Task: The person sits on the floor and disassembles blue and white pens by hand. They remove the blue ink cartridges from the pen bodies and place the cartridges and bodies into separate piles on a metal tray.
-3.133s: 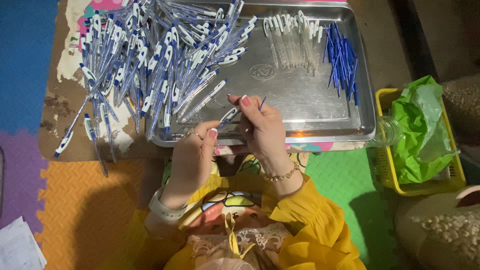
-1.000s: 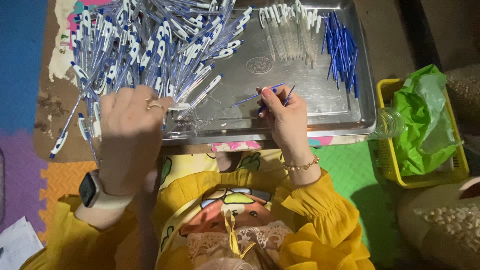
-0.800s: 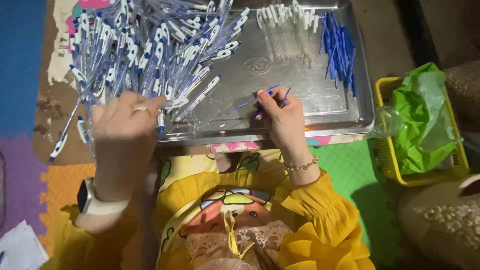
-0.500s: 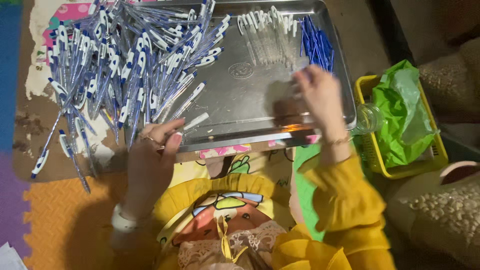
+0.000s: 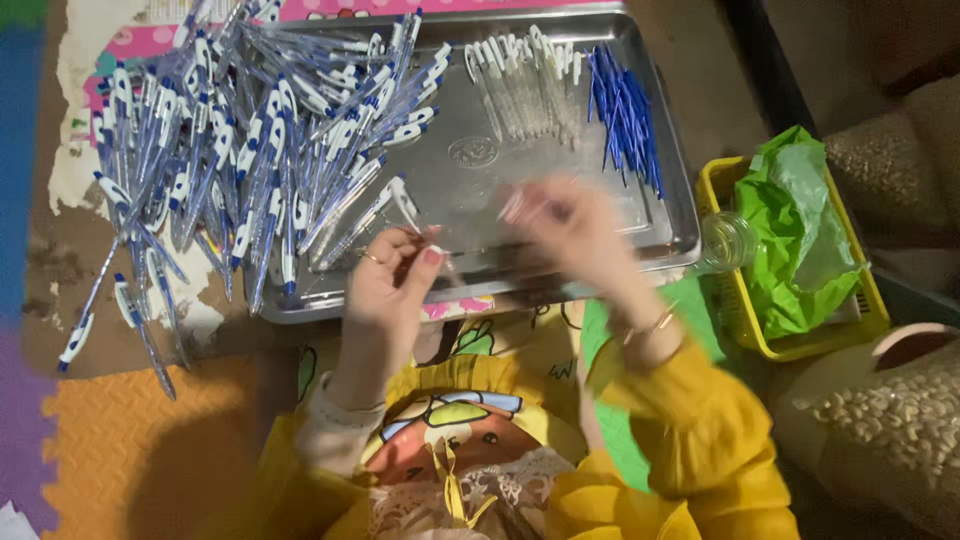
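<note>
1. Pen (image 5: 400,205): slim, clear barrel with a white clip end, pinched between thumb and fingertips of left hand (image 5: 392,275), slanting up over the front part of the metal tray (image 5: 480,160).
2. Left hand: curled, ring on one finger, nails painted pink, just above the tray's near rim.
3. Right hand (image 5: 575,225): blurred by motion, over the tray's front right part; seems to hold something thin and pale near the fingertips, but cannot tell what, nor how tightly closed.
4. Heap of pens (image 5: 250,140): white-and-blue, piled across the tray's left half and spilling past its left rim onto the worn mat.
5. Clear barrels (image 5: 520,80): laid side by side at the tray's back, right of the heap.
6. Blue refills (image 5: 625,115): bundled at the tray's back right corner.
7. Yellow basket (image 5: 745,320) lined with a green bag (image 5: 795,235): just right of the tray.
</note>
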